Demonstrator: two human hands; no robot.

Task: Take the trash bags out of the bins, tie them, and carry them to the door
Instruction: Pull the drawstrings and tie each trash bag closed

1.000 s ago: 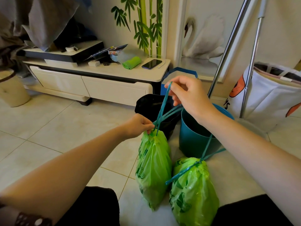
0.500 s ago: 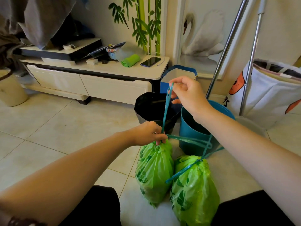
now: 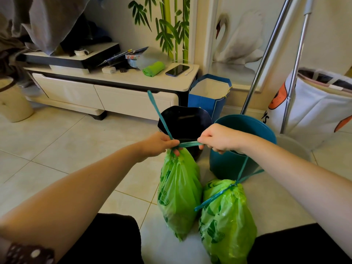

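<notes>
Right hand (image 3: pixel 219 139), previously raised, now pulls the teal drawstring (image 3: pixel 187 144) sideways; left hand (image 3: pixel 162 144) pinches the gathered neck of the green plastic trash bag (image 3: pixel 179 193). Both hands grasp. The knot appears to be tightening.

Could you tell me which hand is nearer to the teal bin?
Right. The right hand is at the teal bin's near rim; the left hand is farther left, atop the green bag.

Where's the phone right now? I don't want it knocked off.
The phone lies flat near the right end of the low white cabinet, beside the rolled green cloth, above the blue paper bag.
</notes>
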